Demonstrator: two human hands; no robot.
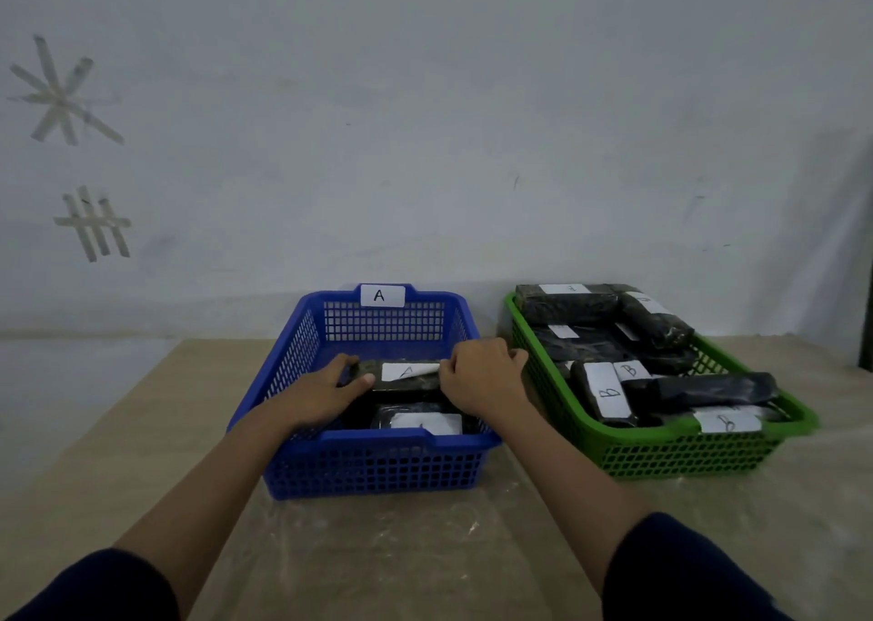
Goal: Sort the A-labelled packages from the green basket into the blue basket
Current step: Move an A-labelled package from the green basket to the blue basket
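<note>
A pale, scuffed wall [425, 124] fills the background of the head view, with strips of tape [61, 93] stuck on it in a star shape and a hatch pattern over to the left. Below it runs a light wooden table [118, 431] under a wrinkled clear plastic sheet [425, 549].

To the right of the right hand [479, 374], just beside its knuckles, stands the green basket [685, 450], heaped with black-wrapped packages [708, 391]. Several of these carry white labels marked B; other labels are too blurred to read. The near wall of the blue basket [378, 469] lies between the camera and both hands, and both forearms reach over it, dark sleeves [685, 573] at the bottom of the view. A white tag marked A sits on the basket's far rim, beyond the hands.

Between the two hands, inside the blue basket, is the A-labelled package [401, 377]: a black-wrapped block with a white label on top showing a slanted A. The left hand [326, 391] grips its left end, thumb on top and fingers curled round. The right hand holds the right end, fingers curled over the edge beside the label. Nearer than the hands, lower in the basket, lies another black package [425, 422] with a white label.
</note>
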